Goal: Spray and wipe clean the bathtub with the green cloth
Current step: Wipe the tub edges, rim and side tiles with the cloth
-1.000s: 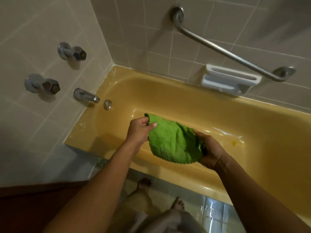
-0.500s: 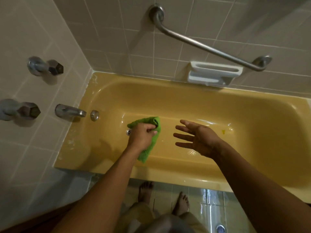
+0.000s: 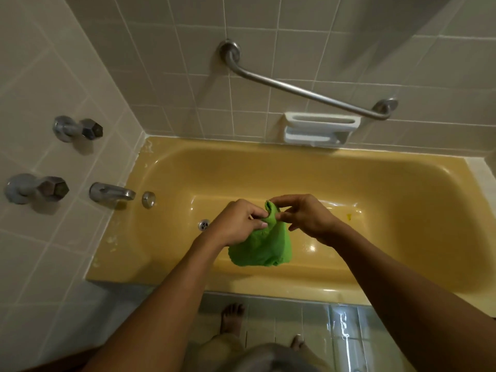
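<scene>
A yellow bathtub fills the middle of the head view, its floor wet and shiny. The green cloth hangs bunched in the air above the tub's near side. My left hand grips the cloth's upper edge with curled fingers. My right hand pinches the same top edge between thumb and fingertips, close beside the left hand. A small yellow spot lies on the tub floor to the right. No spray bottle is in view.
A chrome spout, an overflow cap and a drain sit at the tub's left end. Two taps stick out of the left wall. A grab bar and white soap dish hang on the back wall.
My right hand, spread free half a second ago, has come back to pinch the cloth's top. The cloth has been lifted and hangs lower between both hands. The camera has pulled back.
</scene>
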The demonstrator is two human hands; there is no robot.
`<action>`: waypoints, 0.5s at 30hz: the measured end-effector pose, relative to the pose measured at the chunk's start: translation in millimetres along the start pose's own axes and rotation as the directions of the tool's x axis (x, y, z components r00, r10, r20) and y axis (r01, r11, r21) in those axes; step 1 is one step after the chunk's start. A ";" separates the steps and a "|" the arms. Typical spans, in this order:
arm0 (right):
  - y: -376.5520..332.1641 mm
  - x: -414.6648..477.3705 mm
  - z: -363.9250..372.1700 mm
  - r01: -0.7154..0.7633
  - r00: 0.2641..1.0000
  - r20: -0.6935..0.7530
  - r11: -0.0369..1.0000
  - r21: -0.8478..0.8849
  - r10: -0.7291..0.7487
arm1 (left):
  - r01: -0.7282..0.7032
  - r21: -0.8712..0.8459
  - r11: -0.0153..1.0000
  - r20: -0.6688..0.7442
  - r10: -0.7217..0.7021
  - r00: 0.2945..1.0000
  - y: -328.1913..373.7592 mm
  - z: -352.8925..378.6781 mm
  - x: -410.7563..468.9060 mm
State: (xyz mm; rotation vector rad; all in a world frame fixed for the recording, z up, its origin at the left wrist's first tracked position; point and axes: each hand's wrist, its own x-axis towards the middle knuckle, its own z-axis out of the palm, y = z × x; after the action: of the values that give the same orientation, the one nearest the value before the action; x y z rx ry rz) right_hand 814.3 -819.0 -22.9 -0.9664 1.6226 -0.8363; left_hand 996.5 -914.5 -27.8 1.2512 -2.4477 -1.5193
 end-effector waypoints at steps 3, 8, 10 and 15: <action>8.5 -26.5 -20.7 0.036 0.999 0.004 0.999 -0.013 -0.036 | -0.016 0.018 1.000 -0.021 0.016 1.000 19.4 20.5 -10.8; 38.2 -80.4 -71.4 0.068 0.996 -0.060 0.998 0.012 -0.067 | -0.032 0.103 0.994 -0.088 0.041 0.995 38.8 74.8 -24.1; 53.8 -103.2 -98.4 0.052 0.992 -0.114 0.998 0.030 -0.048 | -0.010 0.221 0.975 -0.086 0.029 0.996 39.1 102.4 -25.5; 87.2 -157.5 -173.3 -0.030 0.949 -0.310 0.995 0.097 0.059 | -0.046 0.178 0.983 -0.171 0.077 0.982 63.5 162.5 -16.7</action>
State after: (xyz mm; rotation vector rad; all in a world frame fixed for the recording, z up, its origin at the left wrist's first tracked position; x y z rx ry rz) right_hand 653.8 -629.5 5.6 -0.7567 1.8499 -1.0642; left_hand 905.8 -768.0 -59.9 1.2609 -2.5194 -1.1462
